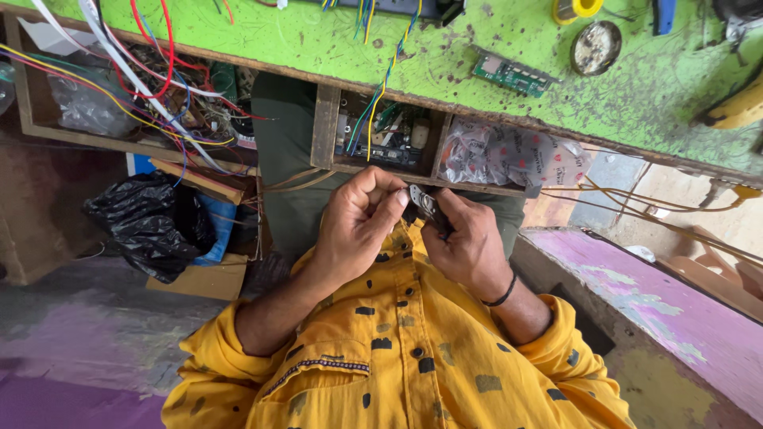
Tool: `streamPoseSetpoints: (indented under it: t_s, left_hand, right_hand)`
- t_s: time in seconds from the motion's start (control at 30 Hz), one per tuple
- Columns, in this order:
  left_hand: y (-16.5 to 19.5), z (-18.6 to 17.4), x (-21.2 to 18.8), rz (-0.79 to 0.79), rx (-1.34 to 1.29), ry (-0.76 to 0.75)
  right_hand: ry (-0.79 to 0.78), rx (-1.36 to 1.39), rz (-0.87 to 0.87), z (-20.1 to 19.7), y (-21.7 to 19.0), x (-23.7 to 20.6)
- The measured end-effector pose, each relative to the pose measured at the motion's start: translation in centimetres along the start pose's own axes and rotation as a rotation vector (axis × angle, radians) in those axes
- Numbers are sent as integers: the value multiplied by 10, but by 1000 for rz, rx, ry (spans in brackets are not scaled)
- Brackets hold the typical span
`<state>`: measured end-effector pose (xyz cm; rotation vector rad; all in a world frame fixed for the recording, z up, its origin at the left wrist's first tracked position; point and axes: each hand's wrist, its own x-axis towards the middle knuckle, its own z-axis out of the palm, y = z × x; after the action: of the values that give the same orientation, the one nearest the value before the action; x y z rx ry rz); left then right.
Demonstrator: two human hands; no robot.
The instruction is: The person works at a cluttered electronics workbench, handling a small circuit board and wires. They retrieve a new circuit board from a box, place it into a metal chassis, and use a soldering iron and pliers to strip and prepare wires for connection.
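My left hand [354, 230] and my right hand [469, 246] meet in front of my chest, just below the edge of the green workbench [445, 56]. In my right hand, which has a black band on its wrist, is a small dark tool with a metal tip [425, 205], possibly pliers or cutters. The thumb and fingers of my left hand pinch together right at that tip. Whether something tiny sits between those fingers is hidden. My yellow patterned shirt [397, 357] fills the bottom of the view.
On the bench lie a green circuit board [513, 73], a round tin [596, 48] and a yellow reel [576, 8]. Coloured wires [151, 79] hang into open shelves below. A black plastic bag [147, 222] lies left; a purple ledge [660, 302] runs right.
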<state>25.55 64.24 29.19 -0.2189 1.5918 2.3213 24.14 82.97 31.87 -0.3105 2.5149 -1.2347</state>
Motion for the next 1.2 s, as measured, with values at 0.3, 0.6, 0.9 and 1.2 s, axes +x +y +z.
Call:
streamPoseSetpoints:
  t_s: [0.3, 0.6, 0.9, 1.2]
  left_hand:
    - [3, 7, 3, 12, 59, 39]
    - [11, 8, -3, 4, -115, 34]
    - [4, 6, 3, 7, -138, 14]
    - [-10, -5, 9, -42, -197, -18]
  right_hand:
    - [40, 40, -12, 5, 9, -5]
    - [-92, 1610, 428, -5, 62, -6]
    - [699, -699, 23, -133, 122, 56]
    - [703, -699, 113, -134, 133, 70]
